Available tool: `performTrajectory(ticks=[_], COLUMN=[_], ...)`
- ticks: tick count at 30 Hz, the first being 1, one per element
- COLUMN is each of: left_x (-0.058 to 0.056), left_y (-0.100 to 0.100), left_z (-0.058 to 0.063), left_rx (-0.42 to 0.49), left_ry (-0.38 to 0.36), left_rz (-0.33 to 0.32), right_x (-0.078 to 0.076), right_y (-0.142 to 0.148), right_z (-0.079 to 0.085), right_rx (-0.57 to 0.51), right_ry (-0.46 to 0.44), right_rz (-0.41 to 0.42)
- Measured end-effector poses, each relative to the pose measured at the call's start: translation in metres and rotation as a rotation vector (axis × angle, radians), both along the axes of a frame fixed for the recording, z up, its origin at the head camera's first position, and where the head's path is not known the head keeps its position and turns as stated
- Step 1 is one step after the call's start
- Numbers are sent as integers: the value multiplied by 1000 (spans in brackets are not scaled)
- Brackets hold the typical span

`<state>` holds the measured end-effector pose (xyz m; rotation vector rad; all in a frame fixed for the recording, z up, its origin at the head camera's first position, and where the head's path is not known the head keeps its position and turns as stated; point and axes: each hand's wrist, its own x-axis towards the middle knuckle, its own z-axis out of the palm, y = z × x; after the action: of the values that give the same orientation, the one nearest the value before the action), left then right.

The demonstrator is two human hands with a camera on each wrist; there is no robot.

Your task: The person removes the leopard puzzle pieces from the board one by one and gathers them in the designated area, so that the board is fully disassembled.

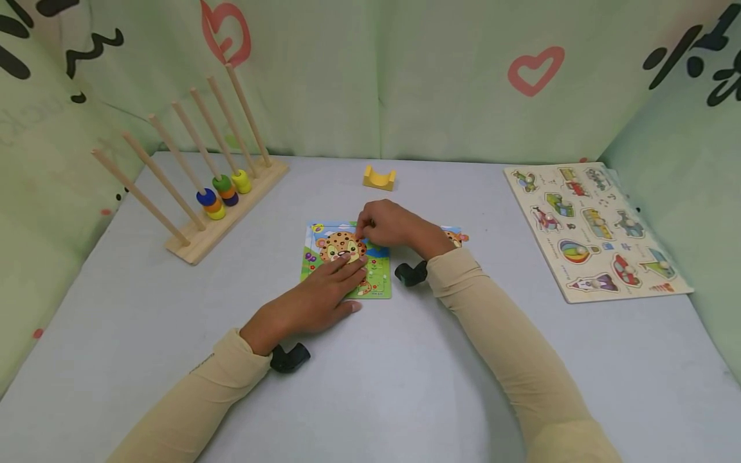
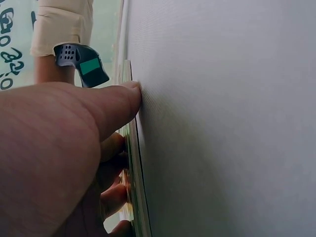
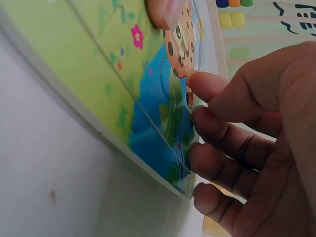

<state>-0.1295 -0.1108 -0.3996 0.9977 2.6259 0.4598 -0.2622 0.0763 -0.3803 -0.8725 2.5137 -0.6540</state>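
Head view: the leopard puzzle [image 1: 379, 273] lies toward the table's [image 1: 405, 399] far edge, nearly square, without a clear long axis; the leopard's crown points at that edge. The left hand [image 1: 318, 297] rests across its near side, fingers straight.

Left wrist view: the thumb lies outside the puzzle's edge.

Right wrist view: the right hand's [image 3: 247, 133] bent fingertips meet the far edge; whether they pinch anything, I cannot tell.

Three Toys Stood or Lay Near the Edges of the Table [image 1: 417, 399]

A wooden peg rack [image 1: 236, 214] with coloured rings [image 1: 228, 193] stood toward the far left corner. A scooped yellow block [image 1: 379, 184] sat near the far edge's middle. A picture board [image 1: 602, 263] lay along the right edge. Green cloth [image 1: 451, 96] hung behind.
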Motion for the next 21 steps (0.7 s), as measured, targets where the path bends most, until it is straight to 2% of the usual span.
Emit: performTrajectory(ticks=[4, 15, 21], left_x=[0, 0, 0], left_y=[0, 0, -1], left_z=[0, 0, 0], left_rx=[1, 3, 9], left_ry=[5, 3, 5], left_rz=[-3, -4, -6], right_x=[1, 1, 0], right_y=[-2, -4, -2], right_z=[-1, -3, -2], right_rx=[7, 7, -27], right_ry=[11, 127, 97], right_rz=[3, 44, 36])
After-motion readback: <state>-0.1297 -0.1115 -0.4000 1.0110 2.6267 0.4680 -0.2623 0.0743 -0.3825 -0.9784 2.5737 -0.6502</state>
